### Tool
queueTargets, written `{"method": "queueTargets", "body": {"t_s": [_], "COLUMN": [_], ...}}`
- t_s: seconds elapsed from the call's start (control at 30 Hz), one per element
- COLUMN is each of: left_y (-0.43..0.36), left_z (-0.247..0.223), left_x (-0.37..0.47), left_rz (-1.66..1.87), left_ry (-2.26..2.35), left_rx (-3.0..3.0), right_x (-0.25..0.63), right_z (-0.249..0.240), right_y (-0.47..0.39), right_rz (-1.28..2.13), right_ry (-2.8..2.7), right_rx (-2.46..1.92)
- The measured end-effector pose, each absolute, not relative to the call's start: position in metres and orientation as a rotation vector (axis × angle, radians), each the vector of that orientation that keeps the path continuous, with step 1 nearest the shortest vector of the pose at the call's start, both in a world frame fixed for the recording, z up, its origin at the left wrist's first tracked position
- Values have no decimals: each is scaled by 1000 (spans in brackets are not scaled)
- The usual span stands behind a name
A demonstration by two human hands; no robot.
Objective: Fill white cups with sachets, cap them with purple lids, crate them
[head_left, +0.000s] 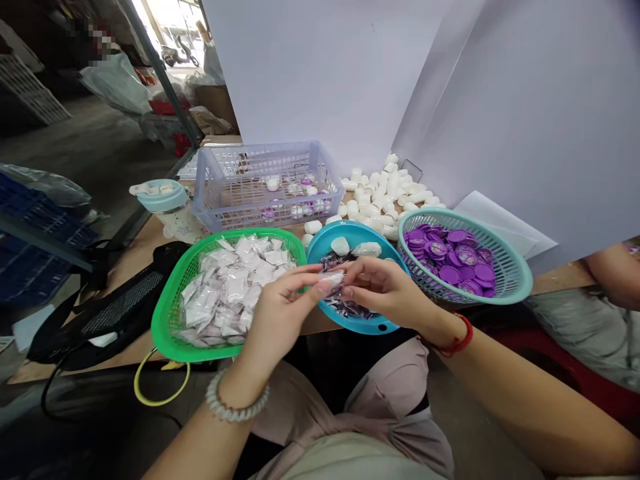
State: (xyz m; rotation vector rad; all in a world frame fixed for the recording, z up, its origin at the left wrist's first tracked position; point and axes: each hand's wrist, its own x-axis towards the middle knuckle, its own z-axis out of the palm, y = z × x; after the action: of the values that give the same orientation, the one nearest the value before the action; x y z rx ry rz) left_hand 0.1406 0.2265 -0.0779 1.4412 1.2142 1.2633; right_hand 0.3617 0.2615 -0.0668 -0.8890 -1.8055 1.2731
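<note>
Over the blue plastic basin (357, 327), both of my hands meet at a small white packet (333, 279) in see-through film. My left hand (285, 307) pinches it between thumb and fingers. At its other end, the curled fingers of my right hand (385, 290) close on it too; my fingertips partly cover it. Inside the basin lie dark, shiny small wrappers (350, 308) and a few white pieces (341, 246). To the left, a green basket (163, 317) is heaped with similar white packets (235, 277).
A teal basket (520, 273) of purple discs (453, 257) stands right. Behind are a pile of white plastic tubes (380, 197) and a lilac crate (220, 217) with small purple-and-white pieces. A lidded cup (170, 203) and black mesh bag (120, 310) lie left. Another person's arm (617, 273) shows far right.
</note>
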Motion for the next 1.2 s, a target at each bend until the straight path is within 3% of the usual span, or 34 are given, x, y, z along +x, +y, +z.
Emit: {"method": "queueTargets", "body": {"t_s": [0.17,0.33,0.57,0.73,0.9,1.07,1.2], "left_y": [240,257,279,276,259,248,243], "left_z": [-70,-78,-96,-82,-76,-88,-89], "left_x": [181,205,233,235,232,227,223], "left_rz": [1146,445,173,298,833,1126,1261], "left_ry": [1182,1598,1561,1463,1229,1106,1048], "left_rx": [1673,2195,2342,2311,2046,1907,2135], "right_x": [386,430,437,430,426,429,435], "right_z": [-70,-74,-83,-90,-83,-73,-60], "right_y": [264,266,247,252,252,246,234], "right_rz": [1303,876,1030,1056,683,497,401], "right_ry": [-1522,-1642,-1669,-1563,-1721,-1866,-2076], "right_rx": [-983,-1269,-1254,-1208,-1191,-1137,-1064]}}
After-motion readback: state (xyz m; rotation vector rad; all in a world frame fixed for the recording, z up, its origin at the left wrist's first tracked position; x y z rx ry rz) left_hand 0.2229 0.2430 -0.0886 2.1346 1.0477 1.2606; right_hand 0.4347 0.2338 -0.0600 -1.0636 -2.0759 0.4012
